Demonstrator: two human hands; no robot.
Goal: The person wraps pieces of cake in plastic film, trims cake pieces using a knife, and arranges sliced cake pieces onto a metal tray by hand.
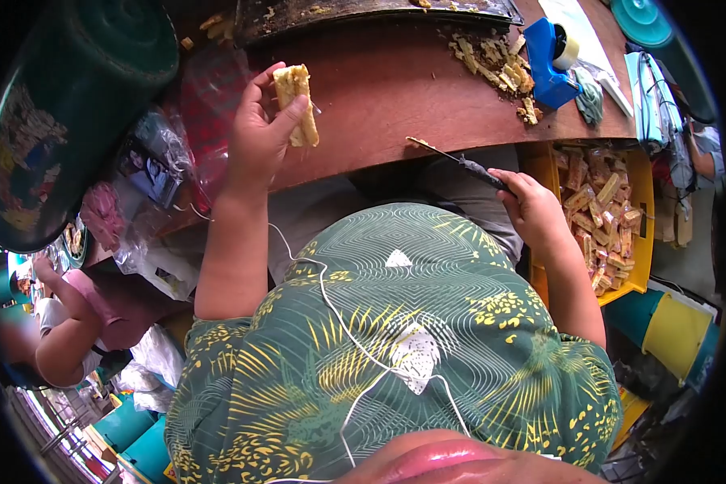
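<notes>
My left hand (pixel 261 129) is raised over the near edge of the brown table (pixel 379 105), with thumb and fingers closed around a pale yellow pastry bar (pixel 300 109) held upright. My right hand (pixel 534 208) grips the dark handle of a knife (pixel 476 169) near the table's front edge. The blade points left and has a yellowish crumb at its tip. The knife and the pastry bar are well apart. Broken pastry pieces and crumbs (pixel 496 68) lie in a heap at the table's back right.
A dark baking tray (pixel 371 26) stands at the back. Beside the crumbs is a blue tape dispenser (pixel 545 64). A yellow crate (pixel 642 242) at right holds many wrapped bars. A green drum (pixel 97 105) and plastic bags (pixel 157 153) are at left. Another person (pixel 64 323) sits lower left.
</notes>
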